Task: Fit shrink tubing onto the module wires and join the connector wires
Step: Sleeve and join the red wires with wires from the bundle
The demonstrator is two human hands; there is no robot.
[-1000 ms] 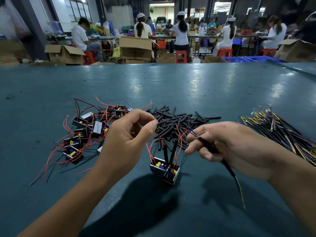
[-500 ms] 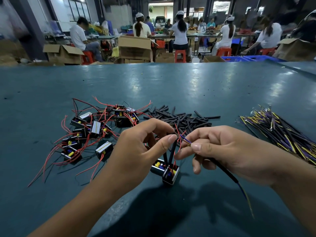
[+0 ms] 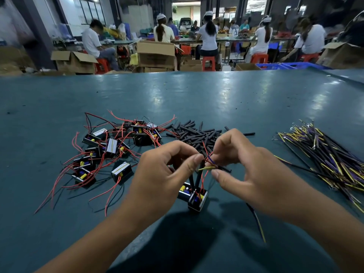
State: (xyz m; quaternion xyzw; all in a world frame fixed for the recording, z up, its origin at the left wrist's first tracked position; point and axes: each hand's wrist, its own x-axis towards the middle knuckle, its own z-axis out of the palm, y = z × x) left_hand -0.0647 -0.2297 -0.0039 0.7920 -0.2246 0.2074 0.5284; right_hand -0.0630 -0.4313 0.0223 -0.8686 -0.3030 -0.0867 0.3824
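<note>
Now your left hand [image 3: 167, 174] pinches the module's [image 3: 197, 200] red wire [image 3: 205, 157]; your right hand [image 3: 250, 174] pinches the connector wire [image 3: 206, 168] against it, ends meeting for joining.

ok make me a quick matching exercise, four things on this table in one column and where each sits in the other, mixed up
Things:
1. pile of modules
2. heap of shrink tubing
3. bundle of connector wires
4. module being worked on

Places:
A. far right of the table
B. just below the two hands, near the table's middle
C. left of the hands, red leads sprawling out
D. behind the hands, in the centre

Pairs: 1-C, 2-D, 3-A, 4-B
</note>
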